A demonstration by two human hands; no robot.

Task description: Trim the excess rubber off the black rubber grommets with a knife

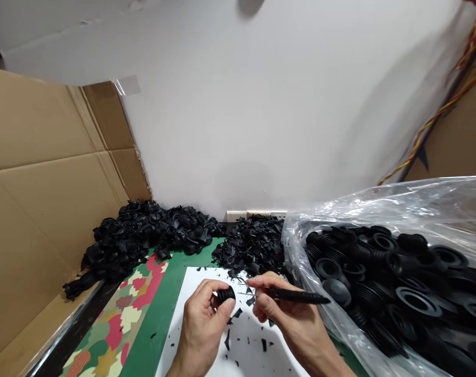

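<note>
My left hand (202,319) is closed around a small black ribbed rubber part (225,295), pinched between thumb and fingers above a white sheet (190,335). My right hand (279,309) grips a thin black-handled tool (300,297) like a pen, its fine tip pointing left at the rubber part. Black rubber scraps (238,314) lie scattered on the sheet under both hands.
A clear plastic bag (379,209) full of black rubber bellows (395,283) fills the right. A heap of the same parts (143,230) and a pile of trimmings (253,243) lie against the white wall. Cardboard (45,183) stands on the left; a green mat (163,314) covers the table.
</note>
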